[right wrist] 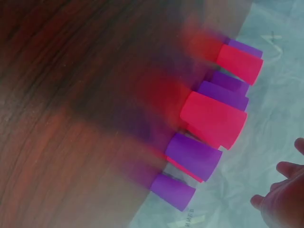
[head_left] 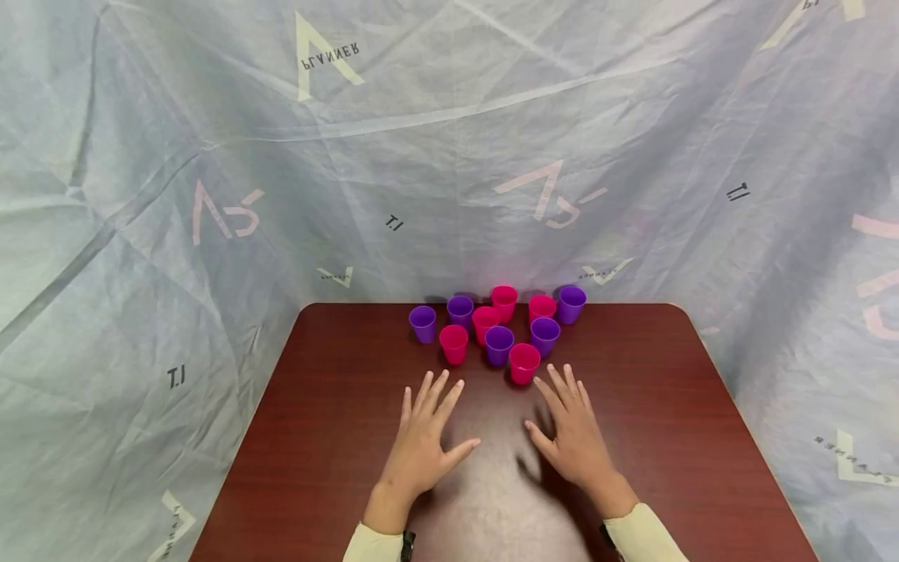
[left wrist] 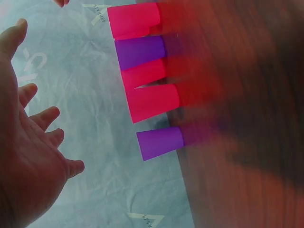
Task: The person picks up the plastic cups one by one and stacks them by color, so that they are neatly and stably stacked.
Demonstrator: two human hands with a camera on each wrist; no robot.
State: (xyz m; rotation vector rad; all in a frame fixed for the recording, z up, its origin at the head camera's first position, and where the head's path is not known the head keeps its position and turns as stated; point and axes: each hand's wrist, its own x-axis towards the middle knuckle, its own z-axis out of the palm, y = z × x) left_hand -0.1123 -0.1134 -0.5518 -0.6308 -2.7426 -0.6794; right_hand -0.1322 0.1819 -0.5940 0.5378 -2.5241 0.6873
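Several pink and purple cups stand upright, mouths up, in a loose cluster toward the table's far edge. The nearest is a pink cup (head_left: 524,365); to its left are a purple cup (head_left: 499,346) and another pink cup (head_left: 453,346). My left hand (head_left: 419,445) hovers over the table in front of the cluster's left side, fingers spread, holding nothing. Opposite it, my right hand (head_left: 577,441) is also spread and bare, its fingertips close to the nearest pink cup. Both wrist views show the cups apart from the hands, with a purple cup (left wrist: 160,143) at one end of the row.
The dark red wooden table (head_left: 316,468) has rounded far corners. Grey printed sheeting (head_left: 449,156) hangs behind it and along both sides. At the far right of the cluster stands a purple cup (head_left: 571,306), close to the back edge. Shadows of the hands fall on the tabletop.
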